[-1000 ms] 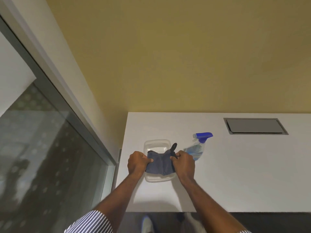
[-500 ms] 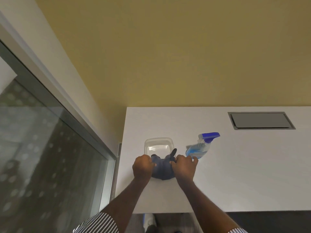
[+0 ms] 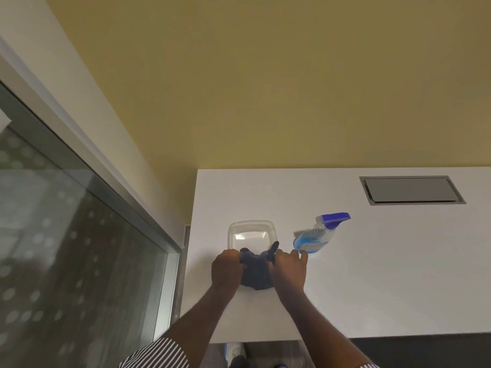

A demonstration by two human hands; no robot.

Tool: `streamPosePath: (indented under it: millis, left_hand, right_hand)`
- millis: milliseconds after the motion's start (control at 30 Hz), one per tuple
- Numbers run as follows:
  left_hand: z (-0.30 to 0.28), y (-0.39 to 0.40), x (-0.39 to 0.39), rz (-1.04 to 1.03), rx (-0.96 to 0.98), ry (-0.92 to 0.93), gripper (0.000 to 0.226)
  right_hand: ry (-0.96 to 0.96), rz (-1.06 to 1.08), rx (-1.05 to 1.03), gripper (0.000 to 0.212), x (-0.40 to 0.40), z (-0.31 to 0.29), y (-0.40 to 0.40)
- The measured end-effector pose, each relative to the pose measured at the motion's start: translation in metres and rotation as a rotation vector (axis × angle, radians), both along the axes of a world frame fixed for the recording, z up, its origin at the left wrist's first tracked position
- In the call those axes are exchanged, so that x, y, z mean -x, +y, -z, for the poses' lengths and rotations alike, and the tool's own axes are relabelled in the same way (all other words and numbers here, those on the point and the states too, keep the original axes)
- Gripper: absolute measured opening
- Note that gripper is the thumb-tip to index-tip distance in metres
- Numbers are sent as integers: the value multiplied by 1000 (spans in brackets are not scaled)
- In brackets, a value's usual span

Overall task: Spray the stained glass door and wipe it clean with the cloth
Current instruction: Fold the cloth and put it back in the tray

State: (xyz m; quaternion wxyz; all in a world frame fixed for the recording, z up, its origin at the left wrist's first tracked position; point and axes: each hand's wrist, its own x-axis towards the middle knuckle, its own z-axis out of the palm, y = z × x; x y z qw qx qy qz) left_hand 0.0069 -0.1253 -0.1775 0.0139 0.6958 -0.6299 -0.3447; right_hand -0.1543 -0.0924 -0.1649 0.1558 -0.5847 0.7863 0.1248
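Here, seen from the head camera, both hands work close together on the white counter [image 3: 385, 274]. The left hand [image 3: 226, 269] and the right hand [image 3: 288, 268] each have their fingers curled into the dark blue cloth [image 3: 256, 274], so each grip is clenched on the cloth, one on each side of it. The cloth is bunched between the two hands, and its lower fold hangs down to the counter just in front of the wrists. A thin dark end of the cloth sticks up beside the right hand's thumb side.

Just beyond the two hands stands a clear plastic container [image 3: 251, 232]. The cloth and the knuckles cover its near edge, so I cannot tell if the cloth touches its inside.

To the right of the right hand lies the spray bottle [image 3: 314, 239] on its side, with blue liquid in it and a blue trigger head pointing away to the right. The outer fingers of the right hand are very near the bottom of the bottle; if they touch it I cannot say.

Far to the left of the left hand is the glass door [image 3: 66, 248], in a grey metal frame, with pale round dots and blurry reflections on its surface. It is well apart from both hands.

Further back and right of the hands, a grey rectangular hatch [image 3: 410, 189] is set into the counter. Behind the counter rises a yellow wall [image 3: 265, 88]. Striped sleeves [image 3: 156, 354] cover the arms near the bottom edge.
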Motion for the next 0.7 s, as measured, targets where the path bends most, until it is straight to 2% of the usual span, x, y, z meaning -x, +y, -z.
streamPosePath:
  millis: [67,200,300,433,600,700]
  left_hand:
    - [1,0,-2,7,8,12,22]
    - [10,1,-7,100,109,-27,45]
    - [13,1,-6,111,189,-21,45]
    - [12,4,-1,59,291,10,45]
    - [5,4,17,64,504,260,40]
    - [-8,2,43,128,567,426,46]
  right_hand:
    - [-2,15,22,41,1,0,-1]
    - [2,45,30,47,3,3,-1]
    - [-44,79,71,51,6,1,1]
    - [-209,216,204,54,10,-4,7]
    - [-531,566,448,35,30,-3,24]
    - [-752,791,717,6,57,-15,35]
